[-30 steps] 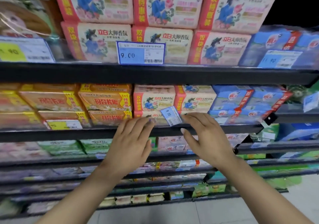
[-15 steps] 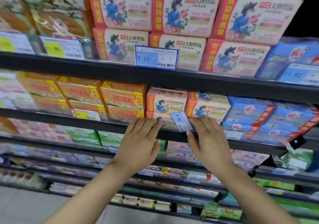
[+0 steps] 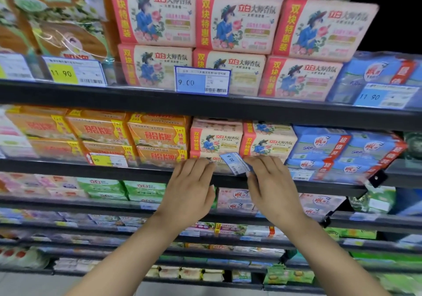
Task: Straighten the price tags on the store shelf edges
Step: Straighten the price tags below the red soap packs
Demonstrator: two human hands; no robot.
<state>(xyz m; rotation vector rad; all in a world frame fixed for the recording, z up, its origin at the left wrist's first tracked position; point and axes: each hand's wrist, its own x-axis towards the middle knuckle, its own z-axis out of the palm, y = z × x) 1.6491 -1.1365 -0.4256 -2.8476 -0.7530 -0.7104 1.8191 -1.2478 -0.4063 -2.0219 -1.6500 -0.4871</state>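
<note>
Head view: a crooked blue tag [image 3: 234, 163] marked 9.00 sits tilted on the front edge of the second shelf [image 3: 91, 167], before pink soap packs [image 3: 242, 140]. The left hand [image 3: 189, 187] lies flat against the shelf edge, fingers straight and close together, fingertips [image 3: 209, 163] just at the tag's left end. The right hand [image 3: 271, 185] is beside it, fingers extended and slightly spread, its thumb and forefinger touching the tag's lower right corner; whether they pinch it I cannot tell. On the shelf above, a level blue tag [image 3: 202, 83] also reads 9.00, and a yellow tag [image 3: 74, 72] reads 11.90. Orange packs [image 3: 157, 137] stand left of the pink ones, blue packs [image 3: 342, 152] right.
</note>
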